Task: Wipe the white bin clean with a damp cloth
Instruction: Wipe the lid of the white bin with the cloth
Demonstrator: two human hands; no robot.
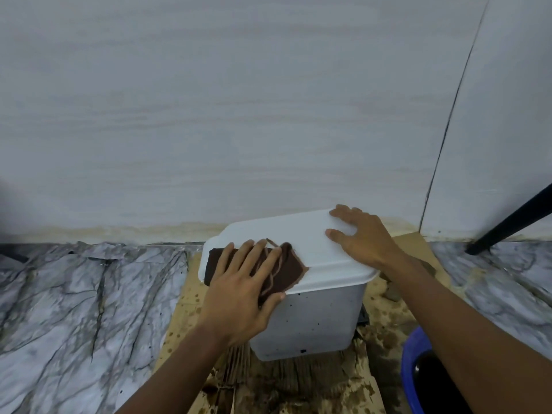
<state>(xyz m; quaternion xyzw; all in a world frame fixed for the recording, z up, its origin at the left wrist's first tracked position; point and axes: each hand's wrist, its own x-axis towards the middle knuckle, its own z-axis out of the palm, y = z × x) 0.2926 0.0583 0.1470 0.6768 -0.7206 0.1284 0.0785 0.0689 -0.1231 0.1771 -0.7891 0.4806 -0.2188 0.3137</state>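
My left hand (242, 297) lies flat, fingers spread, pressing the brown cloth (280, 271) on the lid at the 9 o'clock end of the white bin (310, 321); nothing is clenched. My right hand (360, 234) rests open at the lid's 2 o'clock corner, steadying it. The bin stands on stained cardboard (298, 380) on the floor. I judge lid-wiping is under way; next calls for a sweep toward 3 o'clock, then the speckled front wall. The blue basin (410, 363) at 4 o'clock is cut off; the bin's back is hidden.

Blue basin (409, 369) cut by right edge, cloth (291, 268) half under left hand (242, 297) — black pole (513, 221) cropped.
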